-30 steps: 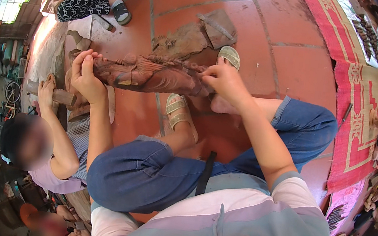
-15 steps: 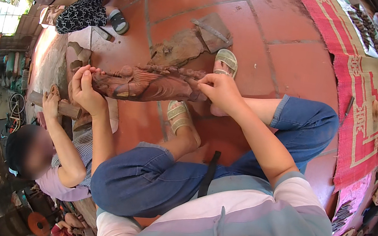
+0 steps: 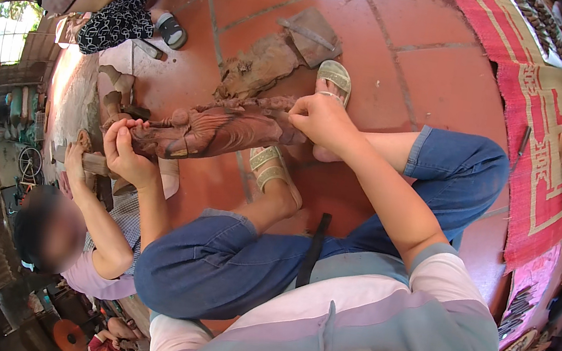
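Note:
A long reddish-brown wood carving (image 3: 222,134), cut with folds and rounded knobs, lies crosswise in front of my shins and tilts up toward the right. At its left end, my left hand (image 3: 131,157) is closed on it with thumb and fingers. My right hand (image 3: 324,120) is closed in a pinch at the opposite end, its fingertips against the wood. Part of that end is hidden behind the right hand. Below the carving shows my left sandal (image 3: 269,167); beyond it stands the right sandal (image 3: 336,78).
A rough wood slab (image 3: 260,66) and a flat piece (image 3: 314,34) lie on the tiled floor (image 3: 441,90). A co-worker (image 3: 85,235) sits close on the left, with a hand on a wood block (image 3: 94,164). Another person (image 3: 115,4) sits farther off. A red patterned mat (image 3: 539,153) stretches along the right.
The carving's left end has dipped toward me and its right end has risen slightly. My right hand has shifted a little up and left along the wood. My left hand keeps its grip.

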Action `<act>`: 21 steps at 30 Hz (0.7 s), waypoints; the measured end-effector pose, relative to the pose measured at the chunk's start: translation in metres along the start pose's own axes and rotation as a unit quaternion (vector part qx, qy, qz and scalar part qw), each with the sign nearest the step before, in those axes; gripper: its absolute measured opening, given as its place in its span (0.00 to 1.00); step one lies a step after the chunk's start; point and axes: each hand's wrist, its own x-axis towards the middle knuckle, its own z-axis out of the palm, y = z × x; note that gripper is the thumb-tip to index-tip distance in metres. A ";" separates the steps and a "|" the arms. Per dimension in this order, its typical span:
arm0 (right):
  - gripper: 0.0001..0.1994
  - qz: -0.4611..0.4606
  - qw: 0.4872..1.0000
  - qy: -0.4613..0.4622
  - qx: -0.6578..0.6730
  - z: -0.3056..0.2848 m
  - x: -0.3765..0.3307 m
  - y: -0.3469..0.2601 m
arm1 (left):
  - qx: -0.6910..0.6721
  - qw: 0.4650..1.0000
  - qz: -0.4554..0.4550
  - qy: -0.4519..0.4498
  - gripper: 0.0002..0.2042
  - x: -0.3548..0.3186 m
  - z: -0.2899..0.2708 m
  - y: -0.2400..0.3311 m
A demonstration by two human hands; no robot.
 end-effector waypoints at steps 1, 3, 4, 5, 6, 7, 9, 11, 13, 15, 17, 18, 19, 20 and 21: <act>0.08 -0.018 1.000 0.004 -0.001 0.000 -0.001 -0.005 | 0.006 1.000 0.012 -0.003 0.06 0.002 -0.001 0.000; 0.08 -0.028 0.999 0.003 -0.026 -0.004 -0.004 -0.008 | 0.010 0.999 0.031 -0.005 0.06 0.002 0.005 0.004; 0.08 -0.022 0.999 -0.003 -0.045 -0.002 -0.004 -0.005 | 0.006 1.000 0.014 -0.011 0.06 -0.001 0.003 0.003; 0.08 -0.020 0.998 -0.006 -0.061 0.000 -0.001 -0.003 | 0.001 1.000 0.002 -0.018 0.06 -0.002 0.002 0.005; 0.09 -0.004 0.996 -0.016 -0.083 -0.005 -0.001 0.000 | 0.000 1.000 -0.010 -0.023 0.06 -0.002 -0.001 0.005; 0.09 -0.012 0.996 -0.016 -0.091 -0.019 -0.005 0.005 | -0.002 1.000 -0.008 -0.019 0.06 -0.001 -0.001 0.006; 0.09 -0.010 0.991 -0.028 -0.131 -0.064 -0.025 -0.013 | -0.001 1.000 -0.009 -0.006 0.06 -0.008 0.002 0.014; 0.09 0.028 0.993 -0.007 -0.111 -0.081 -0.036 -0.016 | 0.004 1.000 -0.015 0.012 0.06 -0.011 0.005 0.016; 0.09 0.026 0.998 0.007 -0.056 -0.079 -0.045 -0.019 | 0.012 0.999 -0.021 0.030 0.06 -0.013 0.003 0.016; 0.10 -0.023 0.998 0.046 -0.026 -0.042 -0.037 -0.003 | 0.007 0.999 -0.023 0.032 0.06 -0.011 0.008 0.016; 0.11 -0.096 0.993 0.068 -0.026 0.001 -0.020 0.019 | 0.004 0.999 -0.027 0.031 0.06 -0.011 0.011 0.016; 0.11 -0.083 0.994 0.065 -0.029 0.010 -0.015 0.027 | 0.003 0.999 -0.028 0.032 0.06 -0.011 0.011 0.018; 0.11 -0.070 0.995 0.062 -0.032 0.017 -0.010 0.034 | 0.002 0.999 -0.030 0.033 0.06 -0.011 0.012 0.019; 0.11 -0.060 0.996 0.057 -0.034 0.021 -0.006 0.037 | 0.005 0.999 -0.030 0.035 0.06 -0.011 0.010 0.018; 0.11 -0.044 0.997 0.042 -0.051 0.013 -0.009 0.023 | 0.005 0.999 -0.030 0.035 0.06 -0.012 0.007 0.018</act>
